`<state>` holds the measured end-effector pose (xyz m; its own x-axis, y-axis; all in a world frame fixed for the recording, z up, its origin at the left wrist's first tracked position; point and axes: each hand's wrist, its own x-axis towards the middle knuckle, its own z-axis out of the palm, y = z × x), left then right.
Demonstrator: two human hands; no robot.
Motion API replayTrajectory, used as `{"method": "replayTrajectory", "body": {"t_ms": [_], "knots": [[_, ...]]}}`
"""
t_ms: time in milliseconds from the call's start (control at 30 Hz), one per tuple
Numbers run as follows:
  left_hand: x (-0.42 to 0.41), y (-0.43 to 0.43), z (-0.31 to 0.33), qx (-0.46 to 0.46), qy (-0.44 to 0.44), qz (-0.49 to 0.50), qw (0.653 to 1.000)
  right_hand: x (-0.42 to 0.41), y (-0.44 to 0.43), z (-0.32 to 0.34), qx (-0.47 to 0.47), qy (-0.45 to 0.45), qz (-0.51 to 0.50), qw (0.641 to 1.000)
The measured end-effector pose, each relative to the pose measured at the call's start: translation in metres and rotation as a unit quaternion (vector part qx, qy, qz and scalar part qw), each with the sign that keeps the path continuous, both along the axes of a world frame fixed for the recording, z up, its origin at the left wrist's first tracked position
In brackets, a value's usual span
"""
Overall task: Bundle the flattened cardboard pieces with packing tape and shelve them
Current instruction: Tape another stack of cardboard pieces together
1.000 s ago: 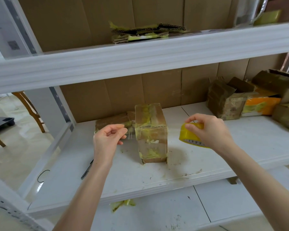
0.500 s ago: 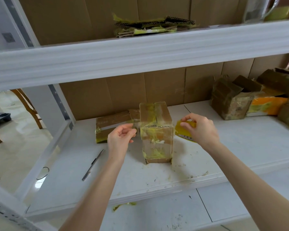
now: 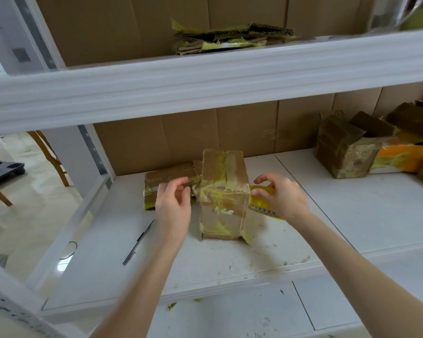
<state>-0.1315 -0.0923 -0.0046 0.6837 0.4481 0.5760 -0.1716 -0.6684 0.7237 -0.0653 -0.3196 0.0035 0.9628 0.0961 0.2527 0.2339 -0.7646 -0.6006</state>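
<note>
A cardboard bundle (image 3: 224, 191) wrapped in yellowish clear tape stands upright in the middle of the white shelf (image 3: 340, 220). My right hand (image 3: 282, 197) grips a yellow tape roll (image 3: 263, 203) right against the bundle's right side. My left hand (image 3: 174, 206) is at the bundle's left side, fingers curled and pinching the tape end there. A strip of tape runs across the bundle's front top edge between the two hands. A second, flatter taped bundle (image 3: 166, 178) lies behind my left hand.
A black pen (image 3: 138, 242) lies on the shelf at the left. Flattened taped cardboard (image 3: 230, 37) rests on the upper shelf. Several taped boxes (image 3: 347, 152) crowd the right end. The white shelf beam (image 3: 205, 76) crosses overhead. A wooden chair (image 3: 49, 157) stands at the left.
Both hands have moved in toward the bundle. The tape roll went from well right of it to touching its right side, and the tape now lies on its front.
</note>
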Motion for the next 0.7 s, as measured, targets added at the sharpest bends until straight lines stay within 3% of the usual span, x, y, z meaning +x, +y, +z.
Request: {"method": "replayTrajectory", "body": {"t_ms": [67,133,200,400,533,600,700], "knots": [[-0.006,-0.016,0.008,0.152,-0.098,-0.084,0.980,-0.002,0.004,-0.007,0.011,0.006,0.009,1.000],[-0.006,-0.031,0.016,0.275,-0.038,-0.171,0.945,-0.003,0.005,-0.011,0.030,0.008,0.007,0.999],[-0.005,-0.036,0.018,0.344,0.033,-0.169,0.923,-0.001,0.003,-0.013,0.050,0.021,0.019,0.998],[-0.001,-0.037,0.014,0.333,0.051,-0.147,0.930,-0.006,-0.019,-0.026,0.138,0.095,0.101,0.981],[0.005,-0.044,0.011,0.304,0.059,-0.160,0.937,-0.019,-0.038,-0.046,0.282,0.192,0.160,0.926],[0.008,-0.052,0.010,0.289,0.055,-0.169,0.941,-0.021,-0.044,-0.050,0.318,0.207,0.162,0.911],[0.011,-0.067,0.007,0.252,0.054,-0.195,0.946,-0.016,-0.050,-0.049,0.334,0.180,0.112,0.919]]}}
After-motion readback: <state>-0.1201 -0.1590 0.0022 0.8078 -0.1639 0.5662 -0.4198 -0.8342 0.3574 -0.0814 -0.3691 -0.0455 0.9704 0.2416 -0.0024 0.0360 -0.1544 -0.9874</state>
